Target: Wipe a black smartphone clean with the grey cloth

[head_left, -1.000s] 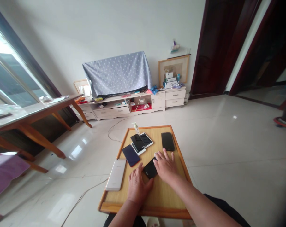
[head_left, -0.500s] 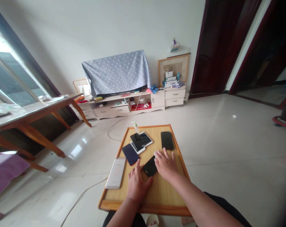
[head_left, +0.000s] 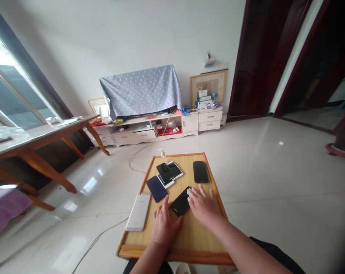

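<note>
A black smartphone lies slanted, screen up, on a small wooden table. My left hand holds its near left end, thumb and fingers against the edges. My right hand presses a small white wad, like tissue or cloth, on the phone's far right corner under the fingertips. Left of the phone lie a dark blue phone and a silver phone with its back up. Behind them, a black phone rests across two white-framed phones. Another black phone lies at the far right.
A clear pump bottle stands at the table's far left corner. A raised wooden rim edges the table. Beyond the tiled floor is a low white cabinet under a dotted cloth. A larger wooden table stands left.
My right hand and the white wad have shifted slightly at the phone's far corner, uncovering a bit more of its screen. My left hand keeps its hold. The view has tilted slightly.
</note>
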Action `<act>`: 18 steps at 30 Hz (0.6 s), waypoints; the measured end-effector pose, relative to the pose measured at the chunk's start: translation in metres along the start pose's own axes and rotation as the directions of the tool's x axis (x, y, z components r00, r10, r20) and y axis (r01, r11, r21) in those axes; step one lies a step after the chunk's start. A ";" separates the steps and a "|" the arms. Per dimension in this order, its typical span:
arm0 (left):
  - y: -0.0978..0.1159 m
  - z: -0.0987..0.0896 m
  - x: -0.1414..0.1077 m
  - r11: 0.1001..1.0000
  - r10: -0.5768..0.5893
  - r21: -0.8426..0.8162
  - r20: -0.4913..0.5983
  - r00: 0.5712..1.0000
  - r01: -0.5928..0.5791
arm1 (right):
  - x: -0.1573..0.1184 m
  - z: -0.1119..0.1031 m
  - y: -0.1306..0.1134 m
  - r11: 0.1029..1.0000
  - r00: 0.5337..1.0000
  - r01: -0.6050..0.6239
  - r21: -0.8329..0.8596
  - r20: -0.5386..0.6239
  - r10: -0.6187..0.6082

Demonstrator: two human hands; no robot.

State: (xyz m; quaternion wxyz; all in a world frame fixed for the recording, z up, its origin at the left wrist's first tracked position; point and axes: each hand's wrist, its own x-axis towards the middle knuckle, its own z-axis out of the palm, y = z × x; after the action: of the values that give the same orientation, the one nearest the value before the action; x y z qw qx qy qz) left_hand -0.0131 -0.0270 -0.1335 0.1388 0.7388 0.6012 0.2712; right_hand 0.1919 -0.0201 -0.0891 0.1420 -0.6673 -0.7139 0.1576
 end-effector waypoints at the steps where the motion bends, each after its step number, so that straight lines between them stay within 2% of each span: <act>1: 0.001 -0.001 0.000 1.000 -0.005 -0.003 0.003 1.000 0.005 | 0.002 -0.001 0.002 1.000 1.000 -0.017 -0.010 -0.004 0.017; 3: 0.002 -0.003 -0.001 1.000 -0.019 -0.008 0.008 1.000 0.019 | -0.004 0.002 -0.003 1.000 1.000 0.011 -0.002 -0.001 -0.011; 7: -0.002 -0.003 -0.002 1.000 -0.030 -0.006 0.025 0.999 0.030 | -0.033 0.022 -0.026 0.971 0.976 0.215 0.109 0.013 -0.217; 9: -0.003 -0.003 -0.002 0.999 -0.035 -0.006 0.053 0.998 0.035 | -0.040 0.027 -0.028 0.961 0.968 0.248 0.124 0.004 -0.250; 11: -0.003 -0.005 -0.003 0.999 -0.048 0.001 0.062 0.997 0.048 | -0.035 0.025 -0.020 0.975 0.978 0.208 0.079 -0.022 -0.207; 15: -0.002 -0.008 -0.003 0.998 -0.056 0.033 0.057 0.997 0.054 | -0.010 0.017 0.002 0.998 0.990 0.051 -0.021 -0.128 -0.054; 18: -0.004 -0.010 -0.001 0.996 -0.074 0.057 0.116 0.990 0.067 | -0.003 0.021 0.001 0.998 0.989 0.053 -0.028 -0.138 -0.056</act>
State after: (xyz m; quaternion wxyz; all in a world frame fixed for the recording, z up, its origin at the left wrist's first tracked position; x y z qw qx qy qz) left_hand -0.0220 -0.0278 -0.1279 0.1640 0.7352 0.6247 0.2057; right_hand 0.1843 -0.0236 -0.1087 0.1876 -0.6584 -0.7222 0.0984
